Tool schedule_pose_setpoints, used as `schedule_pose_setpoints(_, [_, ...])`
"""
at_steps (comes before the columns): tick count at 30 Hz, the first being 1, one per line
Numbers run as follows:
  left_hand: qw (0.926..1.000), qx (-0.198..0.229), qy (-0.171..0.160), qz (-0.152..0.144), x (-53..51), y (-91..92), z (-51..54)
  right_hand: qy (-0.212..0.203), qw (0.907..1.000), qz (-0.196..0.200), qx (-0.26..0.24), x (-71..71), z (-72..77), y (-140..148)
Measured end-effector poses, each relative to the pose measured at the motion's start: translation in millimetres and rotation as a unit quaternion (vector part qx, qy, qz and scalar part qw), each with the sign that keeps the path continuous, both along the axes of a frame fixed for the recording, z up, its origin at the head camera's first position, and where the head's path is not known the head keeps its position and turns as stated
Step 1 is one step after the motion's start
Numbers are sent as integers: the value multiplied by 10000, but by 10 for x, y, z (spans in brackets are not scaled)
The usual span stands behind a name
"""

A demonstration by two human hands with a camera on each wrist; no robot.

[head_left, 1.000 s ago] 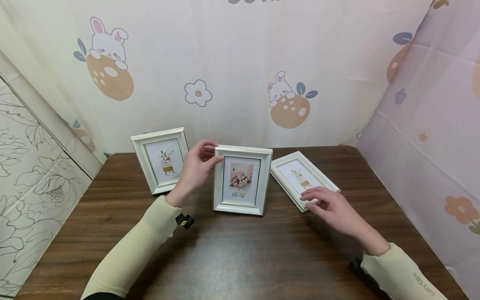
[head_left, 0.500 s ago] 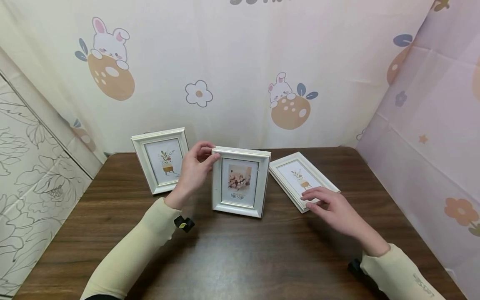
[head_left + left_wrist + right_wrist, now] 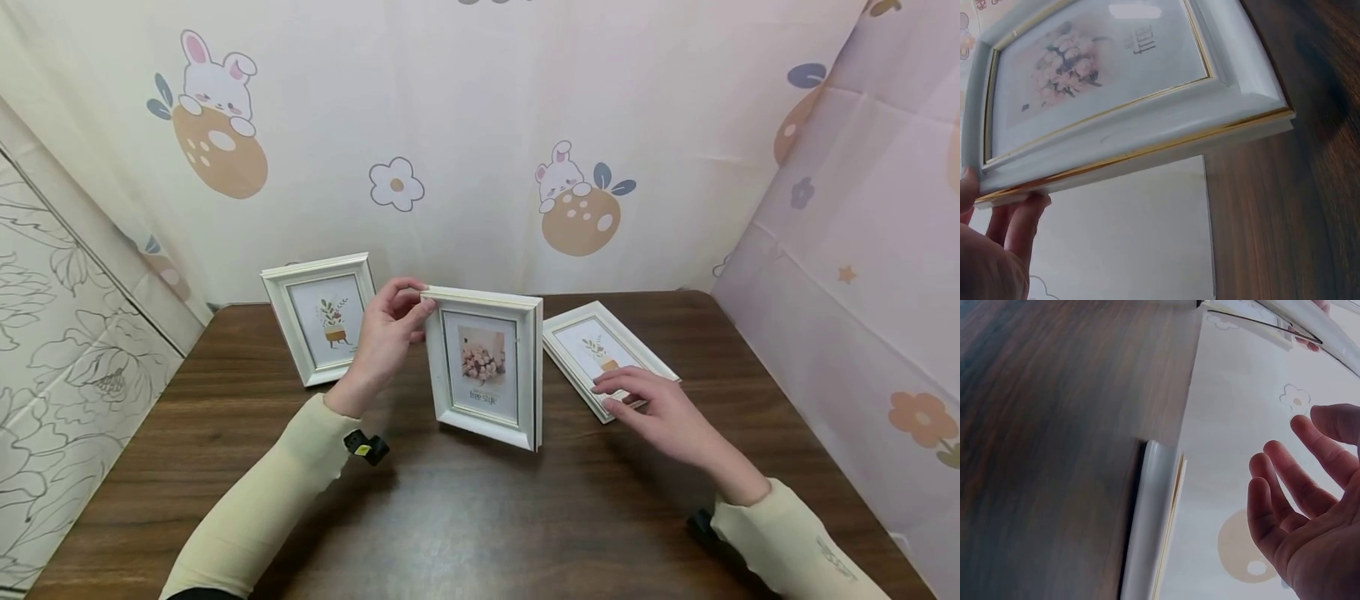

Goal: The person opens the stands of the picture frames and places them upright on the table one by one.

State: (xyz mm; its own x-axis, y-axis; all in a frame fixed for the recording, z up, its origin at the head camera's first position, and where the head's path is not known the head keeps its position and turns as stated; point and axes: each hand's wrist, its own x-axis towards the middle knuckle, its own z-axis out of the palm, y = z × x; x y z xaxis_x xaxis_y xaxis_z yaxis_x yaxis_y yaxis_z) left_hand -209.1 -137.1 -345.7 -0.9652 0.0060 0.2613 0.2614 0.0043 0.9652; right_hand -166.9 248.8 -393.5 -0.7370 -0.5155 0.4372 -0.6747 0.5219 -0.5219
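My left hand (image 3: 386,342) pinches the upper left corner of a white picture frame (image 3: 482,429) with a gold inner line and a pink-flower picture. In the left wrist view the thumb lies on the front of this photo frame (image 3: 1147,161) and the fingers (image 3: 1025,225) go behind it. It is turned at an angle, with its right side nearer to me. My right hand (image 3: 663,412) hovers over the near end of a second white frame (image 3: 573,379) that lies flat, picture up. In the right wrist view its fingers (image 3: 1300,481) are loosely bent and hold nothing.
A third white frame (image 3: 300,333) with a potted-plant picture stands upright at the back left. The dark wooden table (image 3: 450,525) meets a patterned curtain (image 3: 465,100) at the back and on the right.
The flower-picture frame has turned, its right side swinging toward me, so its right edge now shows. My right hand has shifted slightly left.
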Motion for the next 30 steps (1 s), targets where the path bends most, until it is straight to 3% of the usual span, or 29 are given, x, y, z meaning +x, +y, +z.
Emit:
schedule_pose_setpoints(10, [9980,527,24,-341,-14,-20,-25,-152,9994,300,-48,8,17,-159])
schedule_pose_setpoints(17, [9956,720,31,-601,-17,-37,-40,19,9993,363,49,39,-7,-291])
schedule_pose_setpoints(30, [9828,1469,12,-1118,-39,-12,-92,-373,9959,694,-441,53,26,-544])
